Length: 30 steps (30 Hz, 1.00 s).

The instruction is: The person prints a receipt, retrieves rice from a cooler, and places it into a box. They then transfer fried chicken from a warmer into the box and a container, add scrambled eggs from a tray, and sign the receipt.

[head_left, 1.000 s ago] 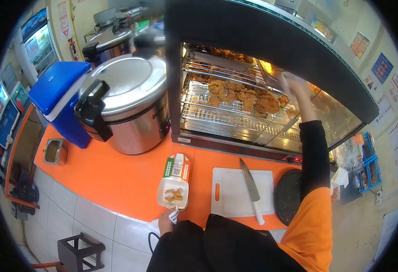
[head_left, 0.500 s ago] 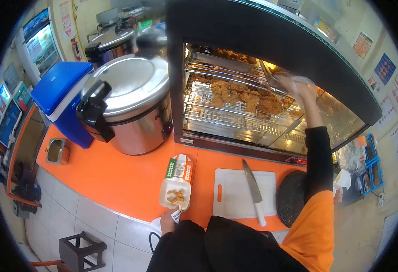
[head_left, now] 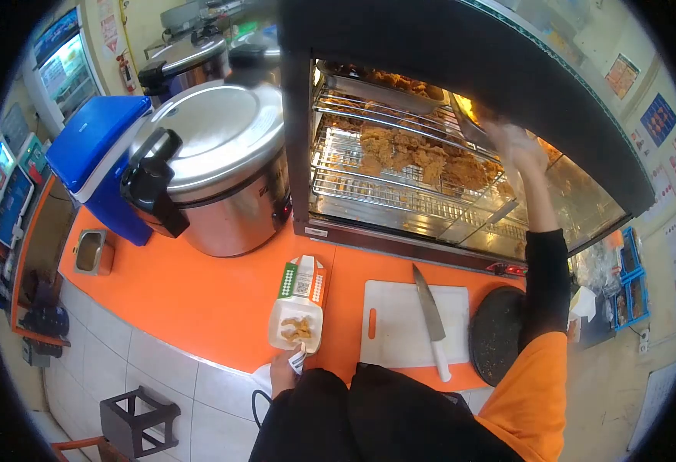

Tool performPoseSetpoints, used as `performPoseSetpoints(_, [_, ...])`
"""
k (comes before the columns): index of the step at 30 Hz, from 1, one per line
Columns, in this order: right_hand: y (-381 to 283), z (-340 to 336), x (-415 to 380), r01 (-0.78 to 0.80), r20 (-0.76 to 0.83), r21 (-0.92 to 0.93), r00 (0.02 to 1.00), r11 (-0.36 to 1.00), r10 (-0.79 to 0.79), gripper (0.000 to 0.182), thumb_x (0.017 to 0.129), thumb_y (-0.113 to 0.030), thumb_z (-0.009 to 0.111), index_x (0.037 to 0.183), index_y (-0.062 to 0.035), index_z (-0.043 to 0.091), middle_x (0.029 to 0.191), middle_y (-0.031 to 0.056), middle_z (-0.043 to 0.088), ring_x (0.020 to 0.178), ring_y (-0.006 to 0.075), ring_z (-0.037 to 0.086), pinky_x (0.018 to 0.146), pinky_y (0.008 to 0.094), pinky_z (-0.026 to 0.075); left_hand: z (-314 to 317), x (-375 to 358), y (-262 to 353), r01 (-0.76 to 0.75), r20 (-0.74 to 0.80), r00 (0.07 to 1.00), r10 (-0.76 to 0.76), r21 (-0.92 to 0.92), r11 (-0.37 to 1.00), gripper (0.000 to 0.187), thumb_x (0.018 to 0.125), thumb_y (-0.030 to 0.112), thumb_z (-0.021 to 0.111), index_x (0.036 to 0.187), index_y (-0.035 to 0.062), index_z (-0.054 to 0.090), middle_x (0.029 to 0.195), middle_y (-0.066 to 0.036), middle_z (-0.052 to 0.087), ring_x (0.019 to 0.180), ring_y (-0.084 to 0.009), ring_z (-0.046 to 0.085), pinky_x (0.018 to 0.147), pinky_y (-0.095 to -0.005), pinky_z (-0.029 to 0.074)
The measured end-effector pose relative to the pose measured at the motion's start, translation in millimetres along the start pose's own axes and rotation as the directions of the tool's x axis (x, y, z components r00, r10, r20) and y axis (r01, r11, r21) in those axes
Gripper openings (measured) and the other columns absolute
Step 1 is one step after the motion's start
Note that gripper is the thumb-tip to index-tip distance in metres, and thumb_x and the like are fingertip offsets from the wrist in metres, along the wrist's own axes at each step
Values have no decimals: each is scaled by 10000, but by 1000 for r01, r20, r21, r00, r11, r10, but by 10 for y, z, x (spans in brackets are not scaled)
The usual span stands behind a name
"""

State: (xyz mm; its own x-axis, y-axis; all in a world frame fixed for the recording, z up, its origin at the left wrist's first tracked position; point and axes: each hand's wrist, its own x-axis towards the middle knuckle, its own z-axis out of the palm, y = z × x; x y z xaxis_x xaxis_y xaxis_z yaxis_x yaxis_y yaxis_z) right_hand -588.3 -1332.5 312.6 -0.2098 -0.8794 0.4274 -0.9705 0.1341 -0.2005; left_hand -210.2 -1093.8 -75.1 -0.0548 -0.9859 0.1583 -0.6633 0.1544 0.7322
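My left hand [head_left: 282, 370] is closed at the near edge of an open paper takeaway box [head_left: 275, 331], with a printed white flap or paper beside the fingers. Small golden fried pieces [head_left: 297, 329] lie inside the box. My right hand [head_left: 524, 154], in a clear plastic glove, reaches through the open side of a heated display cabinet [head_left: 299, 154]. Motion smears its fingers beside a tilted metal tray [head_left: 470, 127] on the upper level, so its grip cannot be made out. Fried chicken [head_left: 423, 158] rests on the wire rack [head_left: 369, 196] below.
A knife [head_left: 429, 304] lies across a white cutting board [head_left: 382, 354], with a round dark board [head_left: 496, 339] to its right. Large metal cookers [head_left: 230, 208] and a blue cooler [head_left: 95, 146] stand left on the orange counter [head_left: 192, 300]. A stool [head_left: 139, 420] is on the floor.
My right hand has moved slightly down and to the right inside the cabinet and is more blurred. My left hand stays at the takeaway box. The view has shifted a little.
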Motion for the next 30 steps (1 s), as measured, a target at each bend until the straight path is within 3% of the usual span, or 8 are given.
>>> performPoseSetpoints(11, [263,121,-75,0,-81,-294,996,956,-25,327,784,-364,605,1017,-136,625,964,110,634,901,285,605,746,373,474,-35,-103,100,-5,-1,1000,5,53,999,358,618,36,659,970,97,637,823,-94,611,757,-307,560,667,-387,434])
performPoseSetpoints(17, [259,464,-221,492,-579,-248,616,835,-535,246,687,-114,717,923,-127,650,905,68,644,815,235,603,719,321,479,-53,-162,23,-45,-100,994,46,10,999,301,656,15,643,953,69,630,803,-81,609,727,-255,568,650,-360,447])
performPoseSetpoints(19, [107,470,-318,599,-638,-221,508,769,-579,258,673,-89,720,918,-102,641,919,73,640,825,249,593,729,337,475,92,-395,-366,476,190,850,-491,-675,564,270,714,2,604,981,38,611,806,-62,600,754,-203,569,674,-330,456])
performPoseSetpoints(21, [-30,480,-505,669,-670,-150,472,728,-573,303,644,-20,715,928,-78,626,957,93,627,886,289,574,770,377,458,-11,-454,-114,420,32,797,-603,-747,515,242,773,3,561,1014,3,583,817,-46,586,782,-156,566,697,-297,461])
performPoseSetpoints(22, [-160,488,-646,762,-633,-50,476,646,-610,307,642,-21,704,933,-75,623,970,98,624,898,299,568,782,385,452,-146,-254,268,247,-328,840,-432,-478,843,232,803,10,537,1032,-17,564,826,-40,577,797,-135,562,708,-279,462])
performPoseSetpoints(24, [-510,563,-1071,822,-469,360,569,442,-676,299,644,-59,672,938,-92,627,954,89,623,914,303,566,812,400,440,-190,-128,160,154,-485,783,-389,-455,877,263,809,29,552,1068,-15,541,867,-62,582,772,-159,577,705,-275,471])
performPoseSetpoints(27, [-1049,1178,-1959,581,87,522,692,624,-717,236,701,-170,672,933,-144,641,943,62,628,908,271,584,774,375,474,-336,31,-60,281,-297,878,-375,-315,907,345,830,70,566,1156,-12,489,1028,-89,569,828,-162,568,754,-287,467])
performPoseSetpoints(30, [-1302,1659,-2604,266,452,723,515,637,-728,240,770,-214,583,972,-99,643,1004,85,615,928,267,578,795,386,467,-438,187,-50,530,62,796,-602,-550,645,294,805,77,613,1072,-4,519,953,-84,571,816,-162,564,727,-298,466])
